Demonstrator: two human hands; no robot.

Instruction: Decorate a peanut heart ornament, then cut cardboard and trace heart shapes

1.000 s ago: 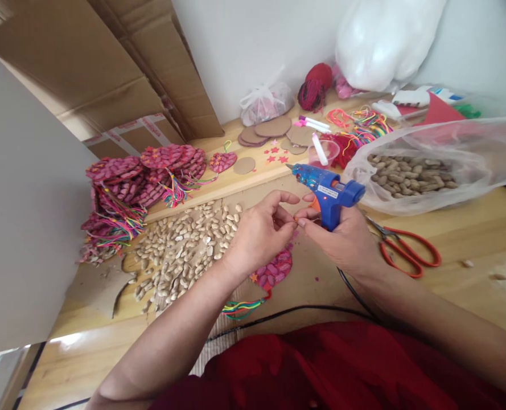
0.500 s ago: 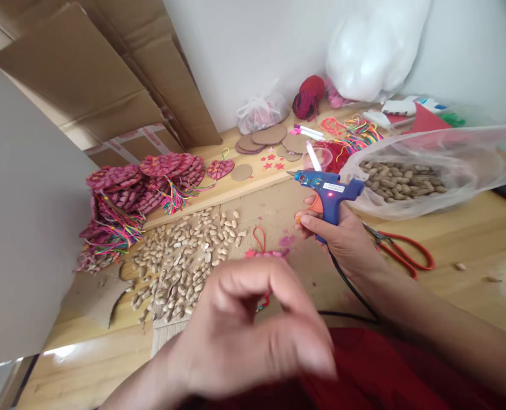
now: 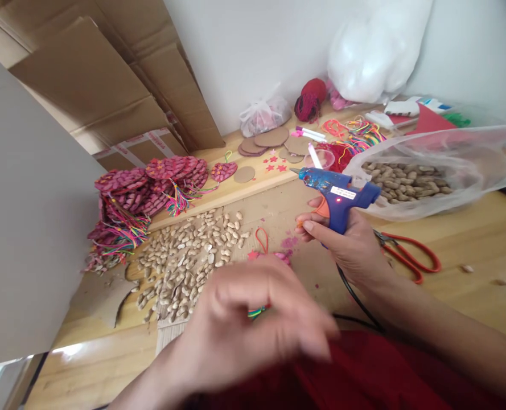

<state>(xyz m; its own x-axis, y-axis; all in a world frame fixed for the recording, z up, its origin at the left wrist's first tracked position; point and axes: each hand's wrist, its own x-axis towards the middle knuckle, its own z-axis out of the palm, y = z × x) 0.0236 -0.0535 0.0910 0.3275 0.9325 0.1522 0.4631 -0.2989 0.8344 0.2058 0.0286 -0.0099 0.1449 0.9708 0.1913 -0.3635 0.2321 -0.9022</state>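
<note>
My right hand [image 3: 353, 245] is wrapped round the handle of a blue hot glue gun [image 3: 338, 195] with a lit red light, its nozzle pointing left. A small orange piece [image 3: 299, 224] shows between that hand's thumb and fingertip. Closer to the camera, my left hand [image 3: 253, 324] is blurred, its fingers curled towards the thumb in a pinch; whatever it may hold cannot be made out. Behind it, partly covered, lies a pink ornament [image 3: 282, 257] with a red loop [image 3: 262, 239] and a red star [image 3: 253, 255].
Loose peanuts [image 3: 188, 256] spread over cardboard on the left, below stacked pink tasselled ornaments [image 3: 122, 188]. A plastic bag of peanuts [image 3: 410, 183] stands at right, near red-handled scissors [image 3: 410, 256]. Cardboard discs [image 3: 271, 137], red stars [image 3: 271, 167] and coloured threads [image 3: 361, 135] lie farther back.
The glue gun and my right hand have shifted slightly right and nearer. My left hand's fingers have drawn down closer to the thumb. The whole view has shifted a little.
</note>
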